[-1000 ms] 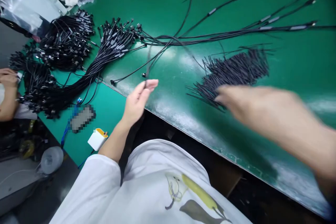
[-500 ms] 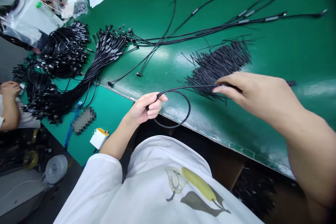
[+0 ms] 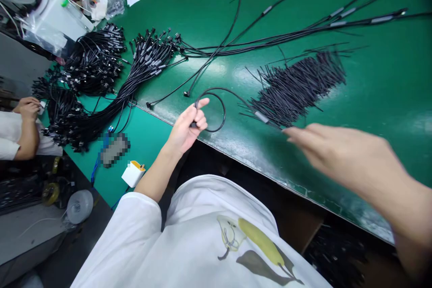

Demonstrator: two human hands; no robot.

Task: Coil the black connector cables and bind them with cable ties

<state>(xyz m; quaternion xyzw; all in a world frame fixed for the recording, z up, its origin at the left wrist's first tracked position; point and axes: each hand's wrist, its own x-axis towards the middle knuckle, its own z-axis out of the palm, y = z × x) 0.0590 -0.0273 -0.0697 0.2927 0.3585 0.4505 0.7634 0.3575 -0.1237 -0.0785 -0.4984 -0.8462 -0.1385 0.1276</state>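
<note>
A black cable (image 3: 224,107) runs between my two hands, with one loop in it beside my left hand. My left hand (image 3: 189,127) is closed round the cable near the loop, index finger pointing out. At the right, my right hand (image 3: 340,150), blurred by motion, pinches the cable's other end just past a grey sleeve (image 3: 261,117). The connector at that end is hidden by the fingers. Just beyond the right fingertips lies a pile of short, thin black ties (image 3: 300,85) on the green tabletop (image 3: 374,90).
Several long black cables (image 3: 256,45) stretch across the table's far side. To the left lie a thick cable bundle (image 3: 126,87) and heaped cables (image 3: 94,63). A white adapter (image 3: 132,174) sits near my left forearm. Another person's hands (image 3: 29,108) show at far left.
My right hand has moved slightly right and nearer to me along the cable, and the grey sleeve now shows. The loop by my left hand has become smaller. The whole view has shifted a little.
</note>
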